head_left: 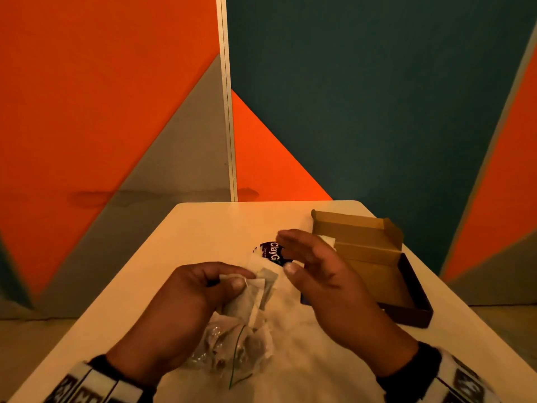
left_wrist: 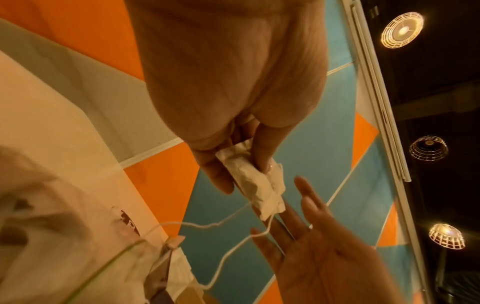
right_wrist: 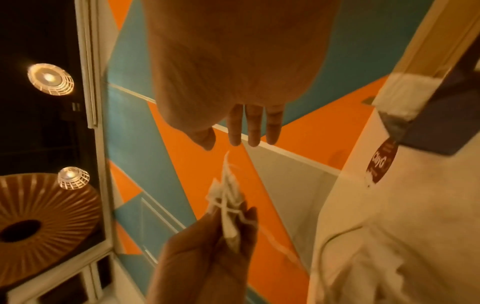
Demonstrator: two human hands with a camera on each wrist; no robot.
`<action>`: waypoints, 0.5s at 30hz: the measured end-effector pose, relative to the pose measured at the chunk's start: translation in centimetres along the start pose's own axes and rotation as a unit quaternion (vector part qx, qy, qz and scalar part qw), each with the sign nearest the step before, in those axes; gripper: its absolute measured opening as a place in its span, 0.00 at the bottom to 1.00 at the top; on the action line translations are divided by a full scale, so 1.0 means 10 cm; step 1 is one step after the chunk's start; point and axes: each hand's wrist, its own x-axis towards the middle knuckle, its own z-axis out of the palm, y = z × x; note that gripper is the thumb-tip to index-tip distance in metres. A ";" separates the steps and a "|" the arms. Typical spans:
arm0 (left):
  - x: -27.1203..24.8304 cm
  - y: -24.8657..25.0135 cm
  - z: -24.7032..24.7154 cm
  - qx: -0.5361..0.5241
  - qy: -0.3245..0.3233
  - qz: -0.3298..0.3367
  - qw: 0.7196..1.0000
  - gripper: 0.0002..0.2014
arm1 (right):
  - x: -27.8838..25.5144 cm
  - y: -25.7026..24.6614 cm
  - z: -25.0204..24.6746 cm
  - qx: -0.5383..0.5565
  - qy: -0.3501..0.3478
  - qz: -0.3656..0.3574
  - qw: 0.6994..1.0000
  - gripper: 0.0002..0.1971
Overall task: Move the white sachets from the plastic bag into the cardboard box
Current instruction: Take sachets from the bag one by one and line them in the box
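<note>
1. Head view: a pale cream table with rounded corners (head_left: 203, 228) stands against a wall of large orange, dark teal and grey triangles (head_left: 377, 97), with a thin white vertical strip (head_left: 228, 112) between two panels. On the table, at the far right, lies an open brown cardboard box with a dark outer side (head_left: 374, 266); a small white sachet (head_left: 327, 240) rests at its near left edge. The left hand (head_left: 186, 298) pinches a bunch of white paper sachets (head_left: 255, 289) between thumb and fingers, above a crumpled clear plastic bag (head_left: 232, 353) that lies near the front of the table. The right hand (head_left: 316, 274) hovers just beside the bunch, fingers spread and relaxed, holding nothing. A round dark sticker with white letters (head_left: 271, 253) lies on the table between the hands and the box.

2. Left wrist view: the left hand (left_wrist: 233, 102) grips the folded white sachets (left_wrist: 257, 185) with thumb and fingers; thin white strings (left_wrist: 207, 226) hang down from them. The right hand (left_wrist: 319, 246) shows an open palm close below. Along a dark ceiling hang round wire-cage lamps (left_wrist: 402, 30).

3. Right wrist view: the right hand (right_wrist: 233, 82) has straight fingers (right_wrist: 253, 127), apart from the sachets (right_wrist: 228, 205), which the left hand (right_wrist: 202, 257) holds up. A ribbed brown round lampshade (right_wrist: 39, 222) is at the left, and the table edge with the sticker (right_wrist: 381, 162) at the right.
</note>
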 end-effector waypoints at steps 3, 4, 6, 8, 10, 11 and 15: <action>0.01 -0.03 0.09 -0.030 0.004 -0.009 1.000 0.11 | 0.01 -0.05 0.09 0.055 -0.030 0.010 0.998 0.19; 0.00 -0.03 0.11 -0.034 0.007 -0.008 0.999 0.11 | 0.01 -0.05 0.11 0.056 -0.028 0.015 0.998 0.19; -0.01 -0.02 0.16 -0.046 0.017 -0.006 0.999 0.10 | 0.01 -0.03 0.14 0.047 -0.016 0.028 0.998 0.18; -0.02 -0.02 0.20 -0.074 0.024 -0.013 0.997 0.10 | 0.00 0.01 0.17 0.063 -0.007 0.047 0.997 0.17; -0.01 -0.03 0.21 -0.087 0.024 -0.016 0.996 0.10 | 0.00 0.02 0.19 0.083 -0.007 0.067 0.994 0.18; -0.02 -0.04 0.21 -0.083 0.019 -0.017 0.996 0.10 | -0.01 0.02 0.19 0.083 -0.010 0.077 0.993 0.18; -0.05 -0.02 0.16 0.007 0.010 -0.014 1.000 0.11 | 0.00 0.11 0.16 0.068 0.006 0.106 0.992 0.16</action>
